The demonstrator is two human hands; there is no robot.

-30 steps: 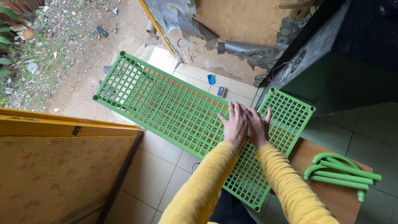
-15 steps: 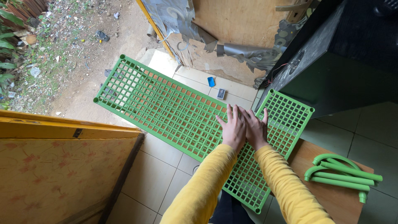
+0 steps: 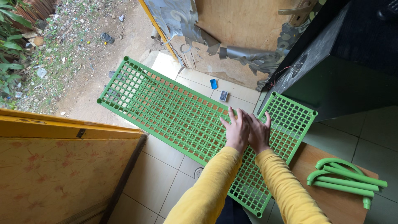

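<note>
Fingers [image 3: 230,120] are spread flat and pressed down, nothing gripped, on the long green grid panel [image 3: 166,112] laid across the tiled floor [image 3: 166,178]. Left hand [image 3: 237,132] and right hand [image 3: 258,133] are kept touching. Green curved pipes [image 3: 346,179] are parked nearby.

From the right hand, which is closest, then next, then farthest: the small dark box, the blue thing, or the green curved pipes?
Measured from the right hand:
1. Small dark box, on tiles just beyond the grid.
2. Blue thing, slightly farther along.
3. Green curved pipes, far right on the wooden board.
</note>
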